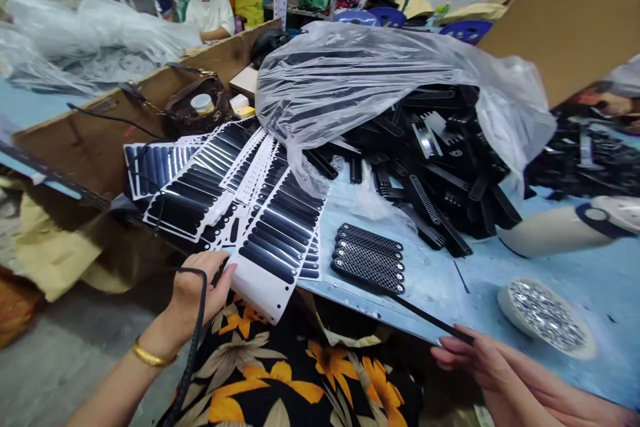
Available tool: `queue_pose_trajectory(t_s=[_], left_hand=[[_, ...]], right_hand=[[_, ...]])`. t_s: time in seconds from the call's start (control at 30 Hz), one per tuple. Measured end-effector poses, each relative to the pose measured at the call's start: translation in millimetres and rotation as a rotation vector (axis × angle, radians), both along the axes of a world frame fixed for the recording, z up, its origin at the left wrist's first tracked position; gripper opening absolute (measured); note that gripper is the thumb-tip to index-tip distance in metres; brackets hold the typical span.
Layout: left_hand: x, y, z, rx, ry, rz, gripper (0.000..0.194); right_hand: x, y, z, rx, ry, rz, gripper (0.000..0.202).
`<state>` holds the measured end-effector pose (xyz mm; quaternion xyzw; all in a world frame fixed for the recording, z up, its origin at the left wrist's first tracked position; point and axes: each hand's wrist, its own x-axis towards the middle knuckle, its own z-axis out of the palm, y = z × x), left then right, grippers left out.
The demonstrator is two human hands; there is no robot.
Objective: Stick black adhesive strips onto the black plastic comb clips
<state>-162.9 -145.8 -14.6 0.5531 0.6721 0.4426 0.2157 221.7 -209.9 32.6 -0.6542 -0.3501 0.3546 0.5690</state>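
My right hand (480, 360) pinches the near end of a long thin black utensil (430, 317). Its far end lies against a neat row of black handles with a textured pattern (370, 253) on the table. My left hand (200, 290) is closed beside the near corner of a white sheet carrying rows of glossy black strips (280, 233). Something small and dark shows between its thumb and fingers, too hidden to name. A black cord (200, 320) passes over this hand and down along the forearm. More strip sheets (195, 187) are fanned out behind.
A big clear plastic bag (350, 73) spills a heap of black forks and handles (435, 180). To the right are a bowl of small shiny metal parts (545, 317) and a beige-grey tool (565, 230). A cardboard wall (100, 120) and brown bag (197, 103) border the left. A person (213, 13) sits beyond.
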Motion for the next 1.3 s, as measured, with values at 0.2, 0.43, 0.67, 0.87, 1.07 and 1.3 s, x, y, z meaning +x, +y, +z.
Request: queue_pose_trajectory(t_s=[0.2, 0.43, 0.67, 0.87, 1.07, 1.3], left_hand=[[86, 13, 20.4, -0.477, -0.521, -0.563, 0.037], [132, 33, 18.0, -0.736, -0.959, -0.745, 0.037], [138, 44, 11.9, -0.674, -0.976, -0.686, 0.032], [142, 43, 6.2, -0.677, -0.998, -0.689, 0.034], [140, 40, 4.3, -0.701, -0.994, -0.679, 0.036], [143, 43, 3.6, -0.633, -0.761, -0.714, 0.029]], right_hand=[[-22, 2, 1.3, 0.079, -0.04, 0.373, 0.018], [-22, 4, -1.5, 0.048, -0.204, 0.466, 0.02], [-8, 14, -9.6, 0.213, -0.763, 0.285, 0.022], [-29, 35, -17.6, 0.51, -1.112, 0.476, 0.014], [-34, 34, -25.9, 0.436, -1.132, 0.572, 0.014], [-35, 33, -27.2, 0.475, -1.086, 0.52, 0.017]])
